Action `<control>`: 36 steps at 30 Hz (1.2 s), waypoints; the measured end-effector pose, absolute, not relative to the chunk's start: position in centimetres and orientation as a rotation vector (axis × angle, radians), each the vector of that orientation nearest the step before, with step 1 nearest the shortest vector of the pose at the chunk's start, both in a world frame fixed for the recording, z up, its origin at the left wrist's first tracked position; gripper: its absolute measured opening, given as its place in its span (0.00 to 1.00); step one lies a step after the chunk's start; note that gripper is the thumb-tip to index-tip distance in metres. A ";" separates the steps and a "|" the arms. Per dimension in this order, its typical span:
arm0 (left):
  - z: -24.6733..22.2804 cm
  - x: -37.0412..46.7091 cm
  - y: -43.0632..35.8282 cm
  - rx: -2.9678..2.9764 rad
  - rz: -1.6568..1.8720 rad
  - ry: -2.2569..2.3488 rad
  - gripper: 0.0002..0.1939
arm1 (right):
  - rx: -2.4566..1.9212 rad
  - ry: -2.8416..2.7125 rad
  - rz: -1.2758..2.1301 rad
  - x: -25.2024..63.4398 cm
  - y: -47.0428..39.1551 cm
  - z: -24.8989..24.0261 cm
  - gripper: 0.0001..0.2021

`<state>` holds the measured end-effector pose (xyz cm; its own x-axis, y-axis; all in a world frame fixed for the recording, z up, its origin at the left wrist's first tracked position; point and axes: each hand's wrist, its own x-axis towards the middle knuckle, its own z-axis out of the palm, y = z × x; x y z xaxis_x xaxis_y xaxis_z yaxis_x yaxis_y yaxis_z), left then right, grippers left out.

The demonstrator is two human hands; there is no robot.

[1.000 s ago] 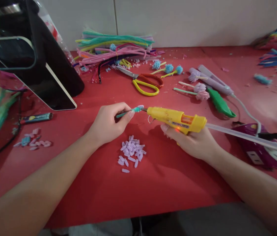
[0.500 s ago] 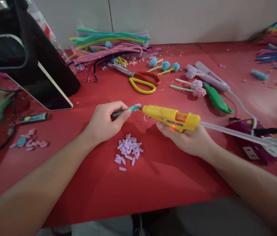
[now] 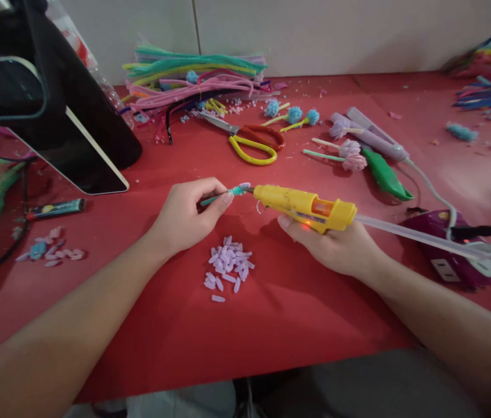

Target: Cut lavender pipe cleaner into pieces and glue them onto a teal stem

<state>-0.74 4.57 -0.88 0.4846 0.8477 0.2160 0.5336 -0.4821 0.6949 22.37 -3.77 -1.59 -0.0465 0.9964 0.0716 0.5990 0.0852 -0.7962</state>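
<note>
Between thumb and fingers, my left hand (image 3: 195,212) pinches a thin teal stem (image 3: 237,190) that has a small lilac piece at its tip. My right hand (image 3: 336,244) is wrapped round a yellow glue gun (image 3: 302,204) with a small glowing red light and a long clear glue stick out of its back. The gun's nozzle meets or nearly meets the stem's tip. Below my left hand lies a loose pile of short lilac pieces (image 3: 229,258) on the red table (image 3: 298,325).
Beyond the hands lie scissors (image 3: 252,152), blue and pink pom-pom flowers (image 3: 293,115), pipe cleaners (image 3: 197,81), a lilac corded tool (image 3: 376,136) and a green clip (image 3: 387,174). A phone (image 3: 84,157) leans on a black container at left; a purple power strip (image 3: 446,255) sits right.
</note>
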 end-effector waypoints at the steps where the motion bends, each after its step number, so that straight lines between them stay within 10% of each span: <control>1: -0.9 -0.7 4.6 2.181 0.746 1.136 0.12 | -1.582 -1.722 0.783 22.4 -3.8 -1.6 0.16; 36: -0.9 -1.1 4.8 2.053 0.823 1.083 0.13 | -1.843 -1.597 0.357 27.8 -0.1 -0.7 0.24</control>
<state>-1.09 4.80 -0.92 0.4575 0.8617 0.2192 0.4426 -0.4345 0.7844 27.80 -0.06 -0.73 0.2155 0.9530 0.2129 0.7715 -0.0325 -0.6354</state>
